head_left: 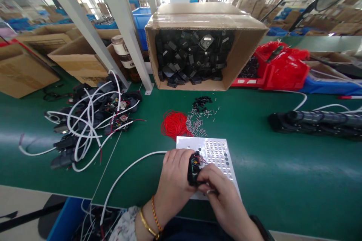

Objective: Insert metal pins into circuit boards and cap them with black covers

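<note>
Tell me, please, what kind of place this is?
Probably an electronics assembly workshop: a green workbench, a cardboard box of black housings, a pile of wired units, and both hands on a small black part.

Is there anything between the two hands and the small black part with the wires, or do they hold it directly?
Nothing visible stands between them. The left hand and the right hand both grip the small black part directly, above the perforated white plate. A white cable runs off to the left and blocks nothing.

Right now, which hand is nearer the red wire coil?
Left. The left hand sits just below the red wire coil, at the perforated plate's left edge. The right hand is lower and further right, both gripping the small black part.
</note>
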